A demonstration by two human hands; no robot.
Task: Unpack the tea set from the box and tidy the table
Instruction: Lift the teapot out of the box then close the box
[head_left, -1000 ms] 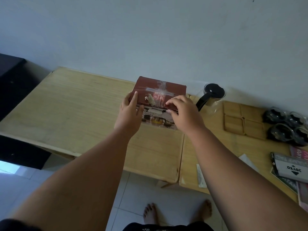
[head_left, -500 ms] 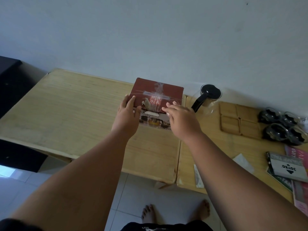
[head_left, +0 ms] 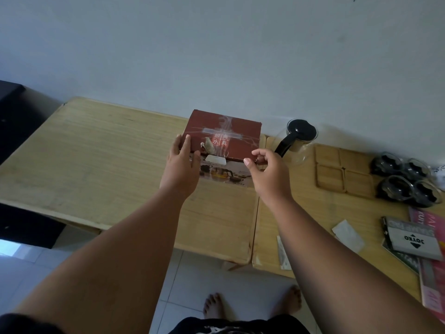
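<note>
Red-brown box (head_left: 225, 131) is being braced at 9 o'clock by the flat-fingered left hand (head_left: 180, 167) (likely for opening), right hand (head_left: 269, 173) hovering loosely curled, empty, at 4 o'clock.

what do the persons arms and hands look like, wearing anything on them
The left hand and right hand show no gloves, rings, watch or bracelet, and nothing covers the forearms. A dark sleeve edge shows only at the left upper arm.

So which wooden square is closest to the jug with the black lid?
The back-left coaster of the four, right beside the jug; the others lie farther off.
</note>
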